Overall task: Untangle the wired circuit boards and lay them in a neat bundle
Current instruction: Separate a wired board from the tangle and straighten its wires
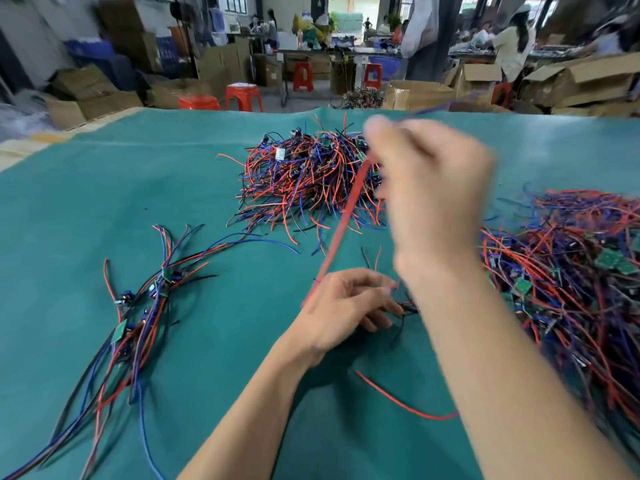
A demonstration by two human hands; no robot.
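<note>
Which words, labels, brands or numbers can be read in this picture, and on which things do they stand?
No text can be read here.
Small green circuit boards in the right pile: any markings too small and blurred.
White tag in the far pile: too small to read.
Cardboard boxes behind the table: no legible print.

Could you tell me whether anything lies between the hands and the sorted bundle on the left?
Nothing visible does: bare green mat separates the left hand from the neat bundle; the tangled piles lie elsewhere.
</note>
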